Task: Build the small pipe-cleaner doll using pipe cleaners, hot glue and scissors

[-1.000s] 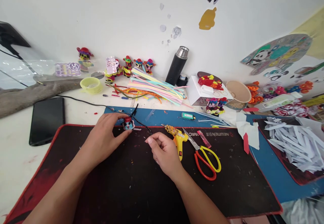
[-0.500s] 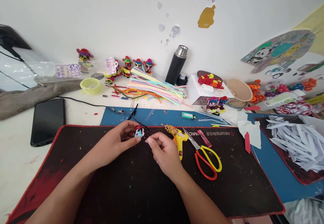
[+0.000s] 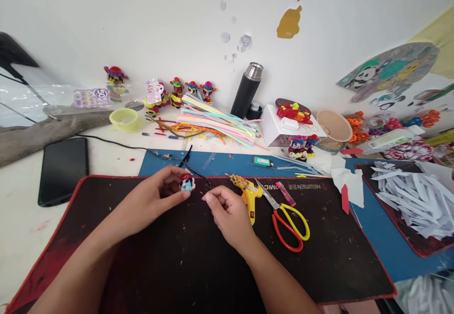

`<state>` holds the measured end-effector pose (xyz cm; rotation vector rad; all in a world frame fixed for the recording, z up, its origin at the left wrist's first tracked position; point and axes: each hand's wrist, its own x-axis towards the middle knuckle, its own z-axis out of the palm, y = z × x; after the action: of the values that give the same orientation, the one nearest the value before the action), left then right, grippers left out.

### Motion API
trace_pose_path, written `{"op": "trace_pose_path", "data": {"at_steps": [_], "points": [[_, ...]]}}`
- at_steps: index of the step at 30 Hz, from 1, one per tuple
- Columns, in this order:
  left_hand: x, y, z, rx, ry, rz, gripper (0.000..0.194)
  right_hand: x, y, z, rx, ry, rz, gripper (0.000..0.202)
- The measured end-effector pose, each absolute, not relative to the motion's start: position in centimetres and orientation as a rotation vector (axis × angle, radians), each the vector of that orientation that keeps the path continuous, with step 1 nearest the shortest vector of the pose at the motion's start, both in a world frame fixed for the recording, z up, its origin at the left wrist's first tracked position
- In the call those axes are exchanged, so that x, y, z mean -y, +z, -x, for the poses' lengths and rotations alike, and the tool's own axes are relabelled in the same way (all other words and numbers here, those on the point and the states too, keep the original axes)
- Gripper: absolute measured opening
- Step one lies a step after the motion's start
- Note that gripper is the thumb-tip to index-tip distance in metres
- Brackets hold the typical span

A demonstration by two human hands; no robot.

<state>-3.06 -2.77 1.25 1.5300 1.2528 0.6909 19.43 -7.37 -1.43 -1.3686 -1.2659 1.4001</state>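
Between the thumb and fingers of my left hand [image 3: 163, 192] is a small figurine [image 3: 186, 184] with a red top, a light-blue front and a pale bit at its side. My right hand [image 3: 227, 210] is a short way to the right, its thumb and forefinger pinched together. Whatever sits at those fingertips is too small to make out. A black cord [image 3: 198, 173] runs behind both hands, close to the right fingertips. Just right of that hand lies a yellow glue gun [image 3: 252, 199], then scissors [image 3: 291, 226] with red and yellow handles, partly spread.
Both hands are over a black mat [image 3: 170, 266] with a red edge. A lighter [image 3: 285, 194] lies by the scissors. Behind are pastel strips [image 3: 220, 122], a black flask [image 3: 244, 94] and a white box [image 3: 273, 132]. Paper strips [image 3: 414, 200] are heaped right; a phone [image 3: 64, 172] lies left.
My left hand has moved a little to the left with the figurine, widening the distance to my right hand. My right hand stays nearly in place, still pinched.
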Motion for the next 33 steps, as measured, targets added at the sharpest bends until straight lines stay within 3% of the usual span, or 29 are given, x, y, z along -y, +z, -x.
{"op": "trace_pose_path", "data": {"at_steps": [9,17,33], "points": [[2.6,0.8,3.2,-1.466,0.778,-1.58,0.061,7.4,-1.2,-19.5,1.317,1.352,1.382,0.033],[2.4,-0.8,3.2,-1.322,0.695,-2.165,0.035,7.3,-0.9,-19.4,1.36,1.329,1.393,0.03],[2.2,-1.2,3.7,-1.327,0.618,-2.293,0.034,7.3,-0.5,-19.4,1.537,1.2,1.411,0.025]]}}
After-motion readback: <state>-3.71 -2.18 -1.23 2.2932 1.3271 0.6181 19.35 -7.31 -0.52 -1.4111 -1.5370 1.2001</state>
